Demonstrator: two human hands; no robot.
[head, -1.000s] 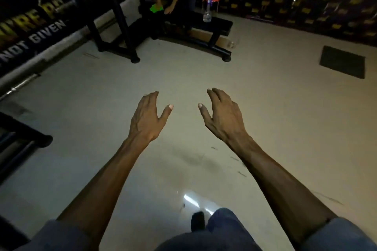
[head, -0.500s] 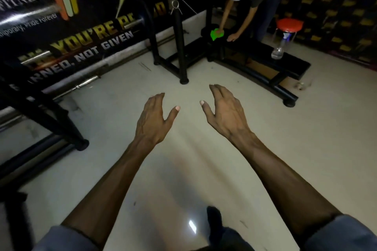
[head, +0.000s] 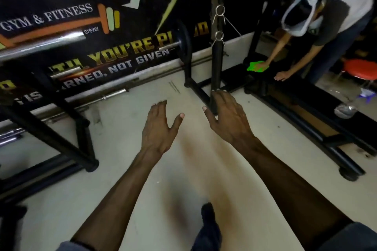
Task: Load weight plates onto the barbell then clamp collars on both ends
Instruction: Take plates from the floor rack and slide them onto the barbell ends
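Note:
A chrome barbell (head: 47,44) rests across a black rack at the upper left, with one dark weight plate (head: 184,42) on its far end. Two metal spring collars (head: 219,13) hang on the black upright post (head: 217,61) ahead. My left hand (head: 160,128) and my right hand (head: 228,117) are stretched out in front of me over the pale floor, fingers spread, holding nothing. My right hand's fingertips are near the base of the post; whether they touch it I cannot tell.
A spare bar (head: 114,94) lies on the floor by the wall banner. The black rack leg (head: 61,140) stands at left. At right, a person (head: 318,26) wipes a black bench (head: 295,91) with a green cloth (head: 256,66). A red stool (head: 361,69) and a plastic bottle (head: 346,109) are beside it.
The view has swung left and moved closer to the rack, so the barbell, plate and hanging collars now fill the upper frame. Both hands stay open and outstretched.

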